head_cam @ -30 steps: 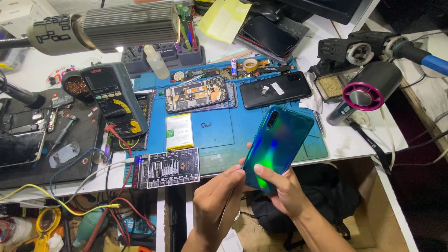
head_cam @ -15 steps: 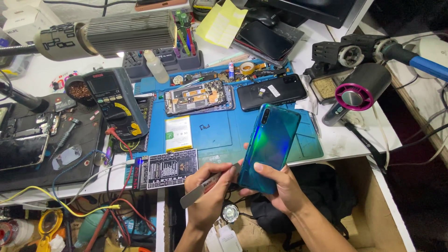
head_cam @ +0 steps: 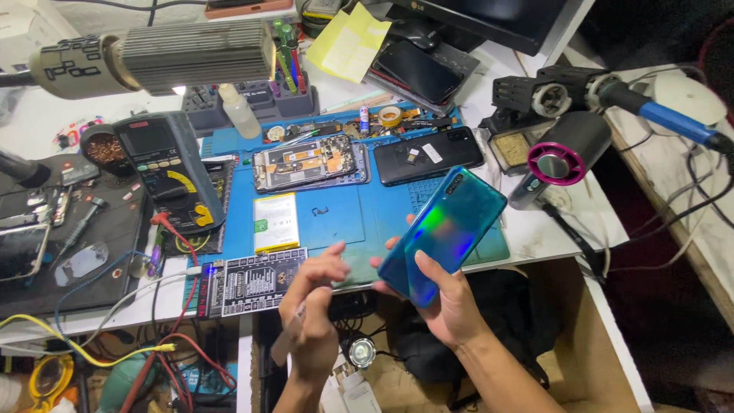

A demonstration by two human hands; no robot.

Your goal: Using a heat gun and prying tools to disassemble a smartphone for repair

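Iridescent teal phone back cover [head_cam: 447,229]: held tilted above the near edge of the blue work mat [head_cam: 344,218], right of centre, its far end raised toward the right. Right hand [head_cam: 443,294]: grasping the cover from beneath at its near end, thumb laid across the glossy face, fingers wrapped under. Left hand [head_cam: 313,306]: just left of the cover, closed around a thin flat metal tool [head_cam: 284,343] that slants down to the near left; fingertips close to the cover's near corner, contact not discernible. On the mat, far of the hands: a yellow-green phone battery [head_cam: 276,222], an opened phone frame with exposed board [head_cam: 306,162], and a black phone lying flat [head_cam: 428,155]. Near left of the mat: a black printed test board [head_cam: 248,281]. Left: a multimeter [head_cam: 170,172] with red and black leads. Far left: a ribbed metal lamp head [head_cam: 183,55]. Right: a grey hot-air blower with magenta ring [head_cam: 564,157], and beyond it a blue-handled soldering iron [head_cam: 665,118] in its stand.
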